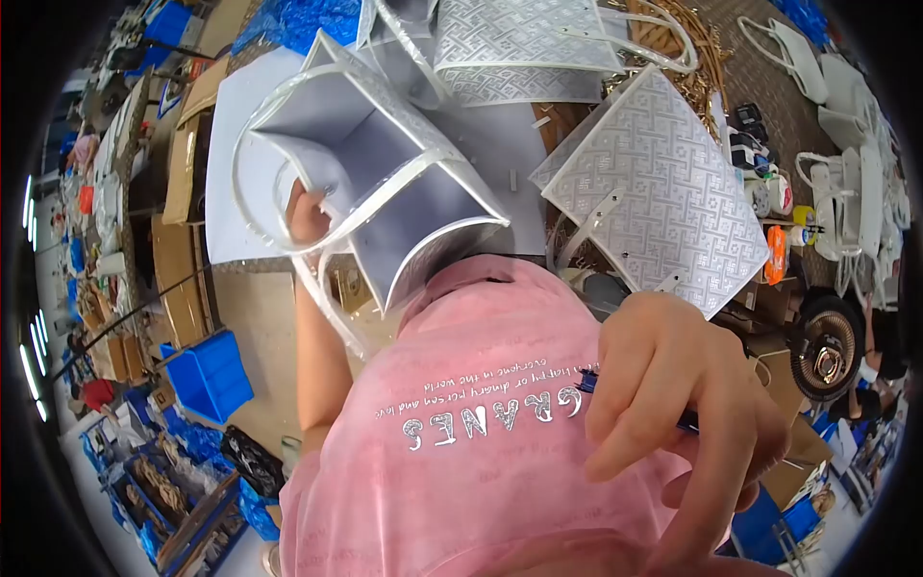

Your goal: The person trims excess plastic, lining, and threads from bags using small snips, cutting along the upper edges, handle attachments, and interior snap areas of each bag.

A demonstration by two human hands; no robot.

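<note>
A white handbag [385,226] with a grey lining lies tilted, its mouth facing me and its looped handles sticking out. My left hand [308,213] is closed on the bag's side wall near a handle end, with the fingers partly hidden by the bag and handle. Raised close to the camera, my right hand [673,394] is curled around a slim dark blue object [686,420]. Its other end [586,380] shows beside the fingers; its exact kind is unclear. The right hand is apart from the handbag.
Another patterned handbag [663,192] lies on the right, with a further patterned one [524,48] behind. A white sheet [231,183] covers part of the table. A blue bin [207,375] stands lower left. Bottles and an orange item [775,255] sit at right near a round fan-like object [827,344].
</note>
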